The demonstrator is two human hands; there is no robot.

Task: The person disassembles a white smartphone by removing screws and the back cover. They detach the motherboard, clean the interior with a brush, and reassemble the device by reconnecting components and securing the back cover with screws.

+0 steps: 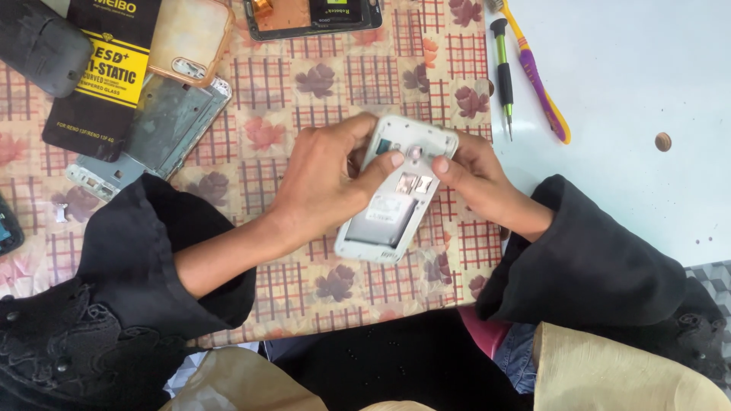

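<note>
While one screwdriver lies nearby, left hand and right hand grasp one opened phone.

Opened phone: cut off by top edge. Dark case: cropped upper left. White phone: left edge hidden under left hand.

Left hand, right hand hold opened white phone above patterned tablecloth.

wide black sleeves, floral embroidery on the left one, bare left hand, right hand
</note>
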